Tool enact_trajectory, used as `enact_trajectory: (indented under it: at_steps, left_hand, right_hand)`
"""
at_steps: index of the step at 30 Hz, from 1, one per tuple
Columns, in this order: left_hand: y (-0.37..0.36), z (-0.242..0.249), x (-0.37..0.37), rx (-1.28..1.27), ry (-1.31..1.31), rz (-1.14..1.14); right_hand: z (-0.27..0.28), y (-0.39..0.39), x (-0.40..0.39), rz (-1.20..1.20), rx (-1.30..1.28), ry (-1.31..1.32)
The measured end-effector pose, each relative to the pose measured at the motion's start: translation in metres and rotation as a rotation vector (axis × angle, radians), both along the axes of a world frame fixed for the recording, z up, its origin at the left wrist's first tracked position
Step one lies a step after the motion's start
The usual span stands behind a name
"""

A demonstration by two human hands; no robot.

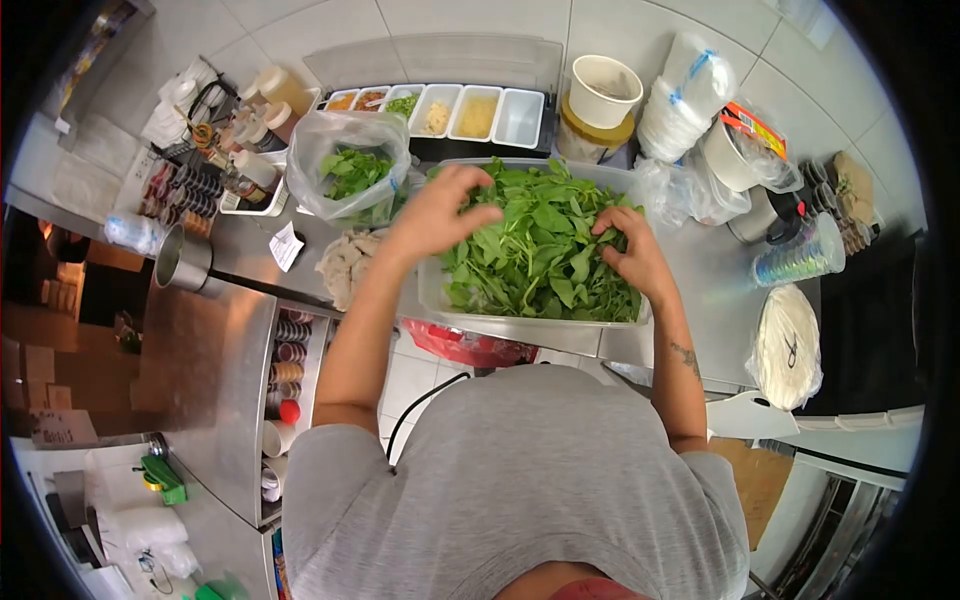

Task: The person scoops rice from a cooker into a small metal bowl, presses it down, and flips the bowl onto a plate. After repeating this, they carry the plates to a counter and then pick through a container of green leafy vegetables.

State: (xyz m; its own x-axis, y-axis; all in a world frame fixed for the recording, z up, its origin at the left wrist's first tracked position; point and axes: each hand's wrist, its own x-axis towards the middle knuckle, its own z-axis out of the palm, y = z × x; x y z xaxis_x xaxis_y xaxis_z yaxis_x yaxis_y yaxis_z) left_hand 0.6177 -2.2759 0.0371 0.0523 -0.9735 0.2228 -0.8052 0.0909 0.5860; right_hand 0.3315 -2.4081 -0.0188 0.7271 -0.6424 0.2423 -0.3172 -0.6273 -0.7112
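Note:
A clear plastic tub [545, 322] heaped with leafy greens [540, 235] stands on the counter in front of me. Over the tub's left side is my left hand [440, 212], its thumb and fingers spread apart with nothing between them. My right hand [637, 250] rests at the right edge of the heap, fingers bent and thumb apart, touching leaves. Left of the tub, an open plastic bag [350, 135] contains more of the greens. A crumpled beige cloth [347, 268] lies by my left forearm.
Behind the tub is a topping tray with several white compartments [519, 118]. Sauce bottles [255, 168] and a metal pot [184, 258] stand at the left. White tubs [606, 88], stacked cups [690, 105] and a wrapped white bundle [787, 345] are at the right.

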Motion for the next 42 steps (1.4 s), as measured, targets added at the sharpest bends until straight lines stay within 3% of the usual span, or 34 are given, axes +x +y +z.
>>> enact_trajectory:
  at_steps: [2, 3, 6, 7, 9, 11, 15, 18, 20, 23, 26, 27, 30, 33, 36, 39, 42]
  left_hand:
    - [0.005, -0.03, -0.017, -0.126, -0.176, -0.039]
    - [0.003, -0.045, -0.017, 0.005, -0.151, -0.036]
    - [0.001, -0.042, -0.012, -0.064, 0.16, 0.111]
    - [0.005, -0.013, -0.022, 0.048, 0.264, 0.221]
    - [0.005, -0.009, -0.021, -0.029, 0.43, 0.148]
    - [0.007, -0.001, -0.027, -0.078, 0.565, 0.092]
    - [0.013, 0.006, -0.037, 0.047, 1.028, 0.098]
    - [0.017, -0.009, -0.029, 0.014, 1.284, 0.095]
    - [0.023, -0.009, -0.026, -0.013, 1.418, 0.115]
    - [0.027, -0.039, -0.009, -0.045, 1.119, 0.259]
    - [0.045, -0.052, -0.015, 0.088, 0.236, 0.194]
    - [0.048, -0.048, -0.016, 0.154, 0.153, 0.12]
    - [0.051, -0.03, -0.025, 0.027, -0.055, 0.175]
    - [0.043, -0.002, -0.025, -0.086, 0.047, 0.192]
    - [0.038, 0.03, -0.057, -0.387, 0.05, -0.005]
    - [0.024, 0.028, -0.073, -0.436, -0.207, -0.05]
    - [0.014, 0.012, -0.064, -0.353, -0.204, 0.005]
  right_hand:
    - [0.007, 0.007, 0.0, -0.017, 0.028, -0.046]
    - [0.013, 0.012, 0.0, -0.022, 0.042, -0.066]
    - [0.042, 0.036, 0.007, -0.014, -0.003, -0.196]
    - [0.048, 0.044, 0.01, -0.009, -0.017, -0.229]
    - [0.054, 0.055, 0.018, 0.017, -0.05, -0.26]
    - [0.048, 0.062, 0.032, 0.015, -0.246, -0.084]
    - [0.024, 0.075, 0.058, -0.022, -0.418, 0.131]
    - [0.0, 0.07, 0.071, -0.181, -0.464, 0.072]
    - [0.001, 0.06, 0.067, -0.208, -0.34, -0.029]
    - [0.017, 0.043, 0.053, -0.206, -0.014, -0.088]
    - [0.043, 0.038, 0.045, -0.117, 0.53, -0.423]
    - [0.043, 0.03, 0.043, -0.082, 0.656, -0.382]
    - [0.055, 0.021, 0.031, 0.063, 0.813, -0.233]
    - [0.053, 0.025, 0.03, 0.145, 0.816, -0.183]
    - [0.043, 0.028, 0.027, 0.295, 0.886, -0.212]
    - [0.054, 0.035, 0.028, 0.361, 0.881, -0.218]
    - [0.04, 0.024, 0.022, 0.148, 0.784, -0.203]
